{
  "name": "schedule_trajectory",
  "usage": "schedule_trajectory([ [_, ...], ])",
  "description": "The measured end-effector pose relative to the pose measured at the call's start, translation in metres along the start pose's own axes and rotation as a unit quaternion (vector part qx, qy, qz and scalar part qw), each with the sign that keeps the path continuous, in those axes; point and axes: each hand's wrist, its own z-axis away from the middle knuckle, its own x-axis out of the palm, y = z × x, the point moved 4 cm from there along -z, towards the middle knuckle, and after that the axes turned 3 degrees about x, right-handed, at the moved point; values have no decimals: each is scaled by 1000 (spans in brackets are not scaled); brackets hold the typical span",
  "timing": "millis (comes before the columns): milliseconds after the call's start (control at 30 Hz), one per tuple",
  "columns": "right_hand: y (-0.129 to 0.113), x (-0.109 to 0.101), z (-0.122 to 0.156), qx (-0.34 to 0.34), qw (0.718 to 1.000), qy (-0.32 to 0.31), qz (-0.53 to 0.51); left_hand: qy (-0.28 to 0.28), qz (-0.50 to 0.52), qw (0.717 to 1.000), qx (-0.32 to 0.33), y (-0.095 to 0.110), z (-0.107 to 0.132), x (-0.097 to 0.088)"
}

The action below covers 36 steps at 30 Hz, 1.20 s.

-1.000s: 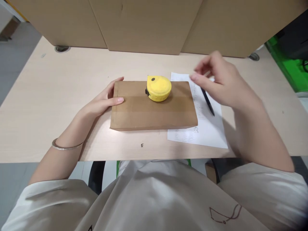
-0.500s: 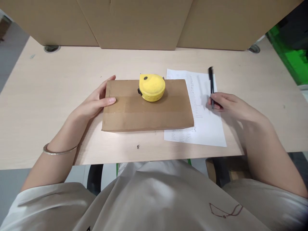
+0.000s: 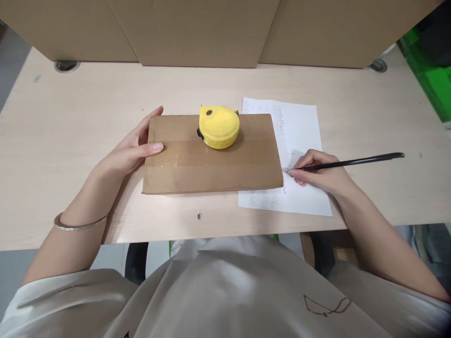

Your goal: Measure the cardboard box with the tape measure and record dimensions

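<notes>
My left hand point(image 3: 136, 141) grips the left end of a flat brown cardboard box point(image 3: 211, 171), thumb on top and fingers along its far side. On the box rests a yellow tape measure point(image 3: 219, 126) with a black tab at its left. Partly beneath the box lies a white sheet of paper point(image 3: 303, 131) with small marks in columns. My right hand point(image 3: 319, 171) is closed around a black pen point(image 3: 352, 162), its tip down on the paper beside the box's right edge and its back end pointing right.
Tall cardboard panels point(image 3: 197, 33) stand along the back of the pale wooden table point(image 3: 88, 98). Round cable holes show near both back corners. The table's front edge runs close to my body, and a small dark mark point(image 3: 199, 216) is on the tabletop.
My right hand has come down and left onto the paper, and the pen has swung from upright to slanting rightward. My left hand still holds the box.
</notes>
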Motion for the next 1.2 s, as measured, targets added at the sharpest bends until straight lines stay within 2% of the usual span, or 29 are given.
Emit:
schedule_trajectory([
  [467, -3, 2, 3, 31, 999, -1, 15, -3, -10, 1000, 1, 5, 2, 2],
  [600, 2, 0, -1, 17, 1000, -3, 15, -9, -18, 1000, 7, 1, -1, -1],
  [767, 14, -3, -8, -7, 1000, -14, 8, -64, -65, 995, 38, -10, -10, -10],
  [1200, 17, -3, -10, -12, 1000, -1, 3, -64, -53, 995, 46, -12, -11, -15],
])
